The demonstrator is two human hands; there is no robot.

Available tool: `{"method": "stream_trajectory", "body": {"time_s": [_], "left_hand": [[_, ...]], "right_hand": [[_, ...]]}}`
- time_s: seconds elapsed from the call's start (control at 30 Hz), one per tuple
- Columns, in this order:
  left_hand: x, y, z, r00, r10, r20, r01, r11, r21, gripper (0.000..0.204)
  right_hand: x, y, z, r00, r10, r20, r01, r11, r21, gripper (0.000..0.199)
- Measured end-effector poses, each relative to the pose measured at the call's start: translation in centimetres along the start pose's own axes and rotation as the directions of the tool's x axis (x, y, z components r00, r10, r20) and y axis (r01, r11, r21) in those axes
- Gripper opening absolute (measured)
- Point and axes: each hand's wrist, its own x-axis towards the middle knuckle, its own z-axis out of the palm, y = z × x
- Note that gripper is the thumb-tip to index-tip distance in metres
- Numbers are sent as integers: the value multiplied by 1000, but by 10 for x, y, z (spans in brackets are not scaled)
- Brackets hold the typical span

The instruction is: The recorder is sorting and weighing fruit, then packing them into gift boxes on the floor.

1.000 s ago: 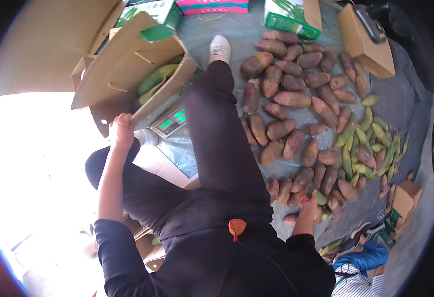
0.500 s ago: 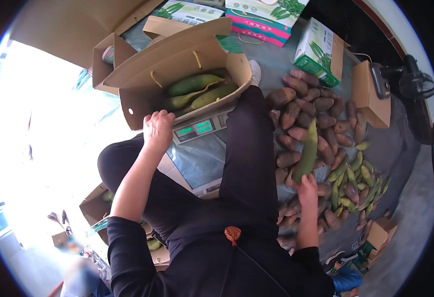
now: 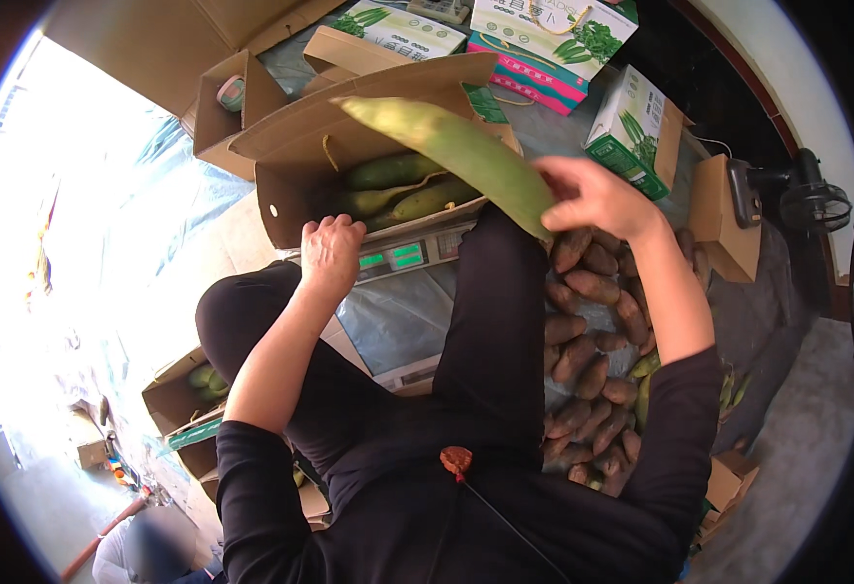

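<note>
A long green radish [image 3: 451, 156] is in my right hand [image 3: 594, 197], gripped near its thick end. Its pale tip points up and left, over the cardboard carry box [image 3: 281, 151]. Inside that box lie several green radishes [image 3: 437, 200], partly hidden by the one I hold. My left hand [image 3: 332, 255] has its fingers curled over the box's near edge. Beneath the box is a scale [image 3: 437, 250] with a lit green display, in front of my knees.
Brownish-red tubers [image 3: 593, 287] are heaped right of my leg. Printed boxes [image 3: 631, 127] stand at the back. A black fan [image 3: 815, 206] is beside a small brown carton [image 3: 724, 204] at far right. Another box of radishes [image 3: 179, 389] sits at lower left, with a person [image 3: 154, 545] beyond.
My right hand has carried the green radish from above the heap on the right, up and left to the box. My left hand stays on the box edge.
</note>
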Motion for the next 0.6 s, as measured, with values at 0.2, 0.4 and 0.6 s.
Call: {"method": "stream_trajectory", "body": {"time_s": [0.2, 0.4, 0.6], "left_hand": [[-1, -1, 0, 1000, -3, 14, 3, 1000, -11, 15], [3, -4, -3, 1000, -5, 2, 5, 1000, 27, 16], [8, -19, 27, 989, 135, -63, -129, 988, 90, 17]], "right_hand": [[52, 34, 8, 870, -206, -447, 69, 951, -303, 42], [-34, 145, 41, 589, 110, -801, 107, 971, 212, 25], [-151, 351, 148, 491, 442, -751, -331, 892, 308, 21]]}}
